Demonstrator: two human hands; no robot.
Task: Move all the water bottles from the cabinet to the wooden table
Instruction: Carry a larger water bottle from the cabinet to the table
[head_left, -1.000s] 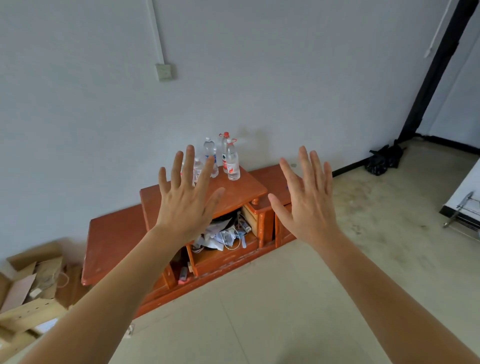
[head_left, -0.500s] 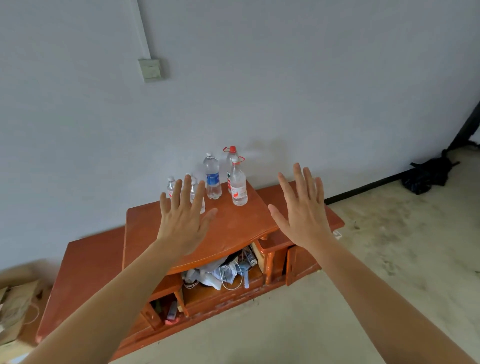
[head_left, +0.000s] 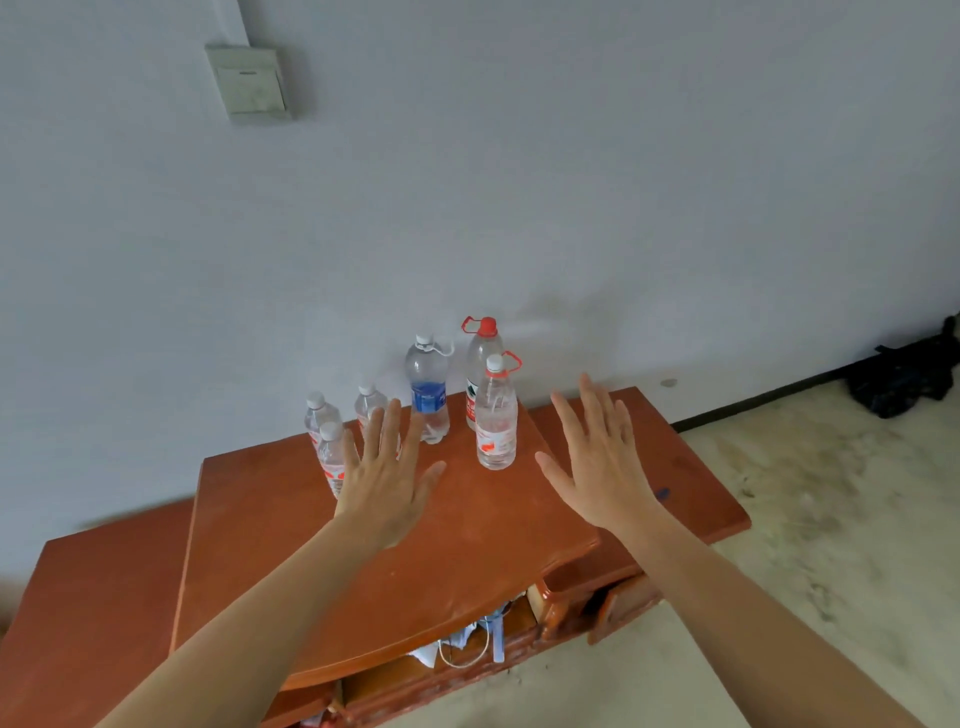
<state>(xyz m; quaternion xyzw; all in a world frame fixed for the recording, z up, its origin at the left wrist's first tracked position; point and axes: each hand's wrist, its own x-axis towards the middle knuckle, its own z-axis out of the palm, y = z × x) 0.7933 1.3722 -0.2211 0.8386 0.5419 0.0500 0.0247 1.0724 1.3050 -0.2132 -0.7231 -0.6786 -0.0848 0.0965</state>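
Observation:
Several clear water bottles stand at the back of the orange-brown cabinet (head_left: 291, 519), near the wall. A blue-label bottle (head_left: 429, 389) is in the middle. To its right stand a tall red-capped bottle (head_left: 480, 345) and, in front of it, a white-capped bottle with a red label (head_left: 496, 415). Three small bottles stand on the left: the rear one (head_left: 318, 413), the middle one (head_left: 369, 402) and the front one (head_left: 332, 457), partly behind my left hand (head_left: 387, 483). My left hand is open, fingers spread, just in front of the small bottles. My right hand (head_left: 602, 462) is open, right of the white-capped bottle, touching nothing.
The cabinet has lower side wings (head_left: 88, 613) and an open shelf with cables and papers (head_left: 467, 644) underneath. A wall switch (head_left: 249, 83) is at the upper left. A black bag (head_left: 904, 374) lies on the floor at the far right.
The view has come closer to the cabinet and the bottles look larger. Both open hands have moved forward over the cabinet top, closer to the bottles.

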